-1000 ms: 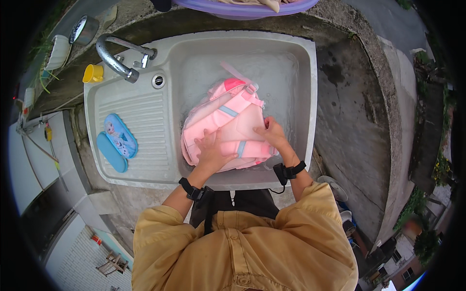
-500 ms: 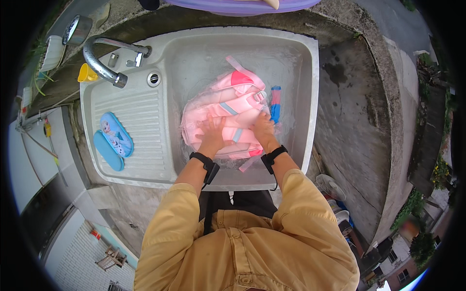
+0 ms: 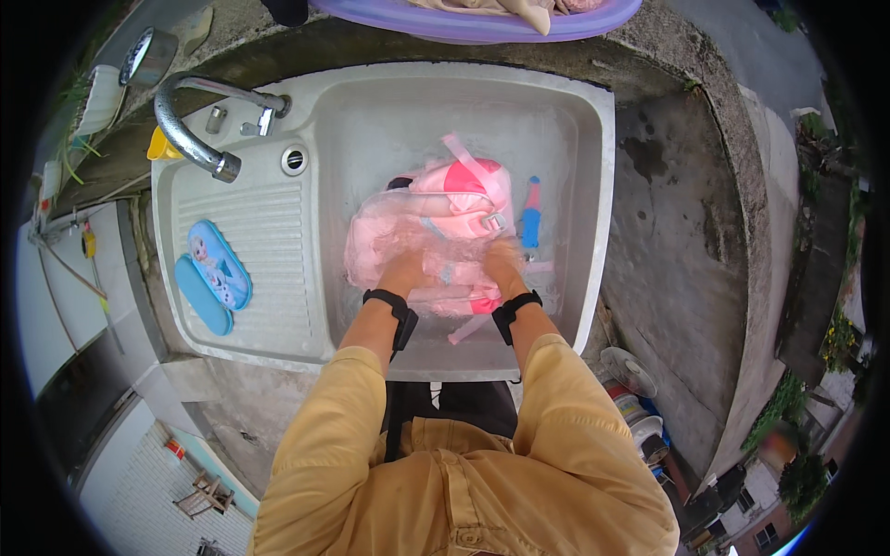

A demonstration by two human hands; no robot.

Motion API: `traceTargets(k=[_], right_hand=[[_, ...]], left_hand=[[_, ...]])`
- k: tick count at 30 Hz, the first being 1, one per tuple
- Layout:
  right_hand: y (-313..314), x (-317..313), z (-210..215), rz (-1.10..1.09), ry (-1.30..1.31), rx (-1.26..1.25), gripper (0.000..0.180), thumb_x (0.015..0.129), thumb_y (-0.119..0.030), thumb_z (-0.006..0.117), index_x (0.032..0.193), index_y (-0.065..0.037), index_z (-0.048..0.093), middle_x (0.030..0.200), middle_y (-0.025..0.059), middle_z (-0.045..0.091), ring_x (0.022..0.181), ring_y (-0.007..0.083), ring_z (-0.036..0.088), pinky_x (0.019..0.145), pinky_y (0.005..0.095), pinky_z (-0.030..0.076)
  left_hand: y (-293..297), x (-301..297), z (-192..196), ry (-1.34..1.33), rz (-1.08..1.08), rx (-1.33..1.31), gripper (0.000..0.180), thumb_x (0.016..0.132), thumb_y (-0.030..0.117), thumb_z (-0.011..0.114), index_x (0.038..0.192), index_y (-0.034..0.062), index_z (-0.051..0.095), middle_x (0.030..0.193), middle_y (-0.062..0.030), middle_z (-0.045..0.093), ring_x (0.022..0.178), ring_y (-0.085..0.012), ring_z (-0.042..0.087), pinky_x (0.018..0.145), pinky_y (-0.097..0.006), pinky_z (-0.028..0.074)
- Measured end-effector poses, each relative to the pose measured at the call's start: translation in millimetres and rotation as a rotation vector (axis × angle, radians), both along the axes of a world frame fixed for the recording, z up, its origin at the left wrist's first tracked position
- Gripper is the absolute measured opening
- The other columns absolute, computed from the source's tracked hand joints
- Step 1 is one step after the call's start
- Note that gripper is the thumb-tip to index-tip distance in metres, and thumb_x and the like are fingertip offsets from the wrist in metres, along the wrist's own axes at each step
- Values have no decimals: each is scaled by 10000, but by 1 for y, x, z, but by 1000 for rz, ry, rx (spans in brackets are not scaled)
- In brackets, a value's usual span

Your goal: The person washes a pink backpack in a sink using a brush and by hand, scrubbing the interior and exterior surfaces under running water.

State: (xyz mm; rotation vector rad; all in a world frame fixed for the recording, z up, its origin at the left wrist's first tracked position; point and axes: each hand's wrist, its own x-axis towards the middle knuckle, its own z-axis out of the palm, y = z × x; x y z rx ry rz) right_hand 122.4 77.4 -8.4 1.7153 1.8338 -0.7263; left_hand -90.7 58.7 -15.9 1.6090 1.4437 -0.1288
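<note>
A pink backpack (image 3: 464, 203) lies in the water of the white sink basin (image 3: 581, 269), partly sunk, with its straps and a buckle showing. My left hand (image 3: 406, 271) presses down into the water at the bag's near left part. Against its right side, my right hand (image 3: 503, 261) is also under water. Ripples blur the fingers of both hands, so their shape is hidden. Just right of the bag, a slim blue and pink item (image 3: 531, 215) lies in the basin; its kind is unclear.
A ribbed drainboard (image 3: 269, 250) left of the basin holds an opened blue pencil case (image 3: 220, 264). A metal faucet (image 3: 199, 139) arches over its far end, beside a yellow cup (image 3: 162, 145). Beyond the sink stands a purple tub (image 3: 482, 26) with cloth inside.
My hands have pushed down from the bag's surface into the water, and the bag has sunk deeper. A dark part shows at its far left. The blue and pink item has shifted slightly nearer.
</note>
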Motion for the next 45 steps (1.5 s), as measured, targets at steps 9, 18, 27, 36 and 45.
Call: traceTargets(k=[9,18,27,36,45], right_hand=[[-3,23,52,-747,467,80,349,588,-182,670,889,-10,628,847,193,636,817,325,619,725,376,483],[-22,-30,181,-522,474,398,211,608,-106,621,734,18,507,687,200,586,669,375,574,591,437,439],[-53,-66,200,-343,827,509,220,669,-114,649,809,7,532,793,165,577,694,328,577,603,391,454],[-89,23,78,-1595,906,-96,403,851,-331,517,1146,-57,490,1189,117,490,1077,257,477,785,497,454],[-91,-98,91,-1690,1760,-1089,580,858,-446,469,1280,-64,358,1311,151,381,1187,270,404,956,450,374]], left_hand=[[-13,-14,-26,-50,-130,53,613,716,419,616,1129,-23,515,1145,-256,503,1084,-361,478,889,-400,402],[20,53,199,-607,610,-643,733,789,592,471,1285,71,328,1153,-133,479,1018,-290,497,791,-412,431],[10,33,155,-588,794,-366,348,766,244,534,968,-38,520,675,-76,559,536,-162,543,428,-286,416],[13,-13,234,-737,894,-328,310,778,136,528,969,-107,532,893,-137,594,778,-188,593,680,-306,483],[18,-51,294,-893,1040,-230,382,796,140,521,1079,-109,463,1048,-157,555,925,-225,571,795,-339,465]])
